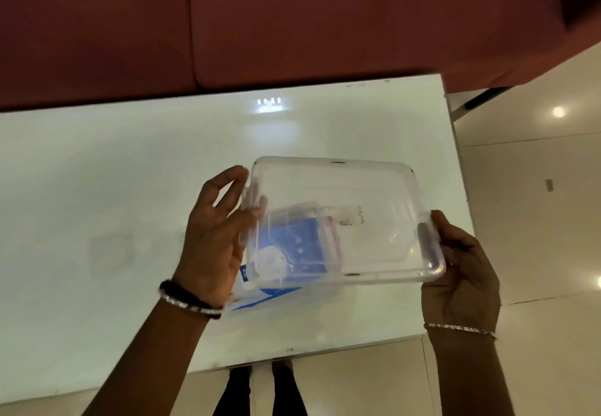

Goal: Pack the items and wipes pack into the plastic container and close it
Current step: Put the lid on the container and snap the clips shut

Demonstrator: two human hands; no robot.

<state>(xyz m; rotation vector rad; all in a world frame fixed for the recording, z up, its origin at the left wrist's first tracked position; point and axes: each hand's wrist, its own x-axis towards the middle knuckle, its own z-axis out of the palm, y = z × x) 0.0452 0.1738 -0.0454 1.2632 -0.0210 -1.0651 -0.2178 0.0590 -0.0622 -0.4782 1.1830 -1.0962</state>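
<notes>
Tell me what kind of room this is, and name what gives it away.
Probably a lounge or waiting area, though I can't be sure. A dark red cushioned sofa runs behind a low glossy white table, and the floor is polished pale tile mirroring ceiling lights.

Looks like lounge or living room, home or lobby, cannot tell which. Dark red upholstered sofa (260, 18) fills top of frame, seam between cushions visible. Low glossy white worktop (97, 187) just before it, coffee-table style. Polished cream floor tiles (536, 220) at right reflect round ceiling lights.
</notes>
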